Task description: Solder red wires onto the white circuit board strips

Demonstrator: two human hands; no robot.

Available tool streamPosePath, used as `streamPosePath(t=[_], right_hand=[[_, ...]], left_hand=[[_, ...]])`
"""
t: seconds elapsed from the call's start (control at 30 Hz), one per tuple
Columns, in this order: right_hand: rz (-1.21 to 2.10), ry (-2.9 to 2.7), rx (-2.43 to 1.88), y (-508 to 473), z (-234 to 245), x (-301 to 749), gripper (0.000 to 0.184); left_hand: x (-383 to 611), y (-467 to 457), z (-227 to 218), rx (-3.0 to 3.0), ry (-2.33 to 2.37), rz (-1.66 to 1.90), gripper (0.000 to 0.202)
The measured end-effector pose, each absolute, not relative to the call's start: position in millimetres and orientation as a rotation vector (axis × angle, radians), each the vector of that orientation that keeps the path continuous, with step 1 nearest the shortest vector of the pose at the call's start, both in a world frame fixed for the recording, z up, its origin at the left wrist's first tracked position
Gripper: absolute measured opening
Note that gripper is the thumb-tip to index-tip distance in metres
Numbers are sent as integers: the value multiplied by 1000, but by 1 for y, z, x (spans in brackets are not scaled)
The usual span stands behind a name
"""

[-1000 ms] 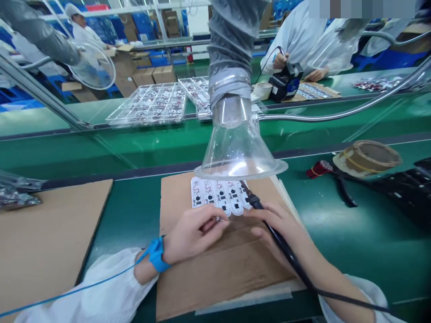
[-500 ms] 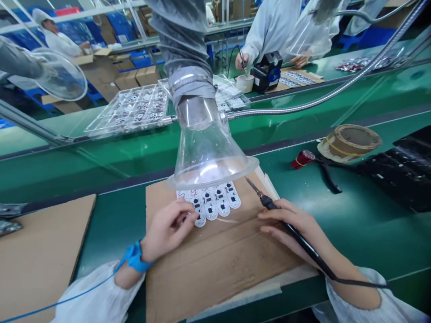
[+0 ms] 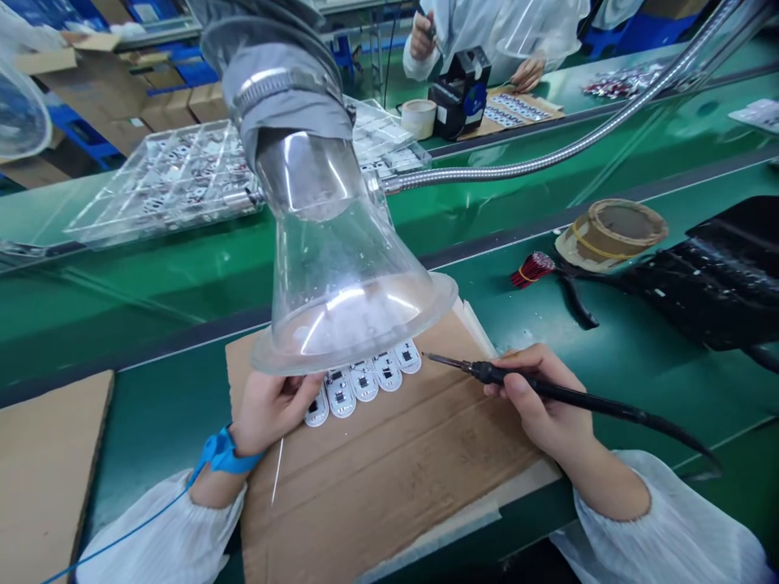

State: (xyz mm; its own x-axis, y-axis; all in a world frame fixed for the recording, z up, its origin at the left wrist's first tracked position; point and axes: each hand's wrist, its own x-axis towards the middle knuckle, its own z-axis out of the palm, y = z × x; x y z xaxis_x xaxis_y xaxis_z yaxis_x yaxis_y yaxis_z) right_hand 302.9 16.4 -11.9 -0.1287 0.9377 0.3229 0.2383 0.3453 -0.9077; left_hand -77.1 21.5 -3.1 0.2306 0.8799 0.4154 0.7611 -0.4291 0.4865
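Observation:
My right hand (image 3: 541,405) grips a soldering iron (image 3: 492,373), its tip pointing left, just right of a row of white circuit boards (image 3: 365,385). The boards have rounded ends and small black parts, and lie side by side on a cardboard sheet (image 3: 414,470). At the row's left end is my left hand (image 3: 273,410), thumb and fingers drawn together beside the leftmost board. The fingertips are partly behind the fume hood's rim, so what they hold is unclear. A thin pale strand (image 3: 277,474) shows below that hand. A blue wrist strap (image 3: 228,453) circles my left wrist.
A clear fume hood (image 3: 359,308) hangs over the boards. To the right are a tape roll (image 3: 626,231), a bundle of red wires (image 3: 532,269) and a black-handled tool (image 3: 578,300). Across the bench, a co-worker's hands (image 3: 528,75) are near a black device (image 3: 466,93).
My right hand has turned the soldering iron flatter, its thumb now over the handle, with the tip nearer the rightmost board. My view has shifted; my left hand stays at the row's left end.

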Motion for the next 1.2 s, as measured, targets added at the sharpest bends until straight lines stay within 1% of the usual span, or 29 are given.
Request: streamPosePath(t=[0.27,0.4,0.57,0.77,0.97,1.2], right_hand=[[831,-1705,-1142,17,-11,305,16],[821,-1739,-1146,18,-10,304,16],[815,-1735,-1143,19,-9,302,15],[830,-1680,-1132,18,-11,302,12],[846,-1763,-1131,19,-9,301,11],[848,-1729,-1071,19,-9,300,8]], left_hand=[[-76,22,-1,2309,1557,952,22],[-76,23,-1,2290,1584,914,24],[-78,22,-2,2308,1583,843,23],[-75,23,1,2326,1554,850,27],[-73,23,2,2301,1549,864,25],[-74,24,1,2301,1556,867,26]])
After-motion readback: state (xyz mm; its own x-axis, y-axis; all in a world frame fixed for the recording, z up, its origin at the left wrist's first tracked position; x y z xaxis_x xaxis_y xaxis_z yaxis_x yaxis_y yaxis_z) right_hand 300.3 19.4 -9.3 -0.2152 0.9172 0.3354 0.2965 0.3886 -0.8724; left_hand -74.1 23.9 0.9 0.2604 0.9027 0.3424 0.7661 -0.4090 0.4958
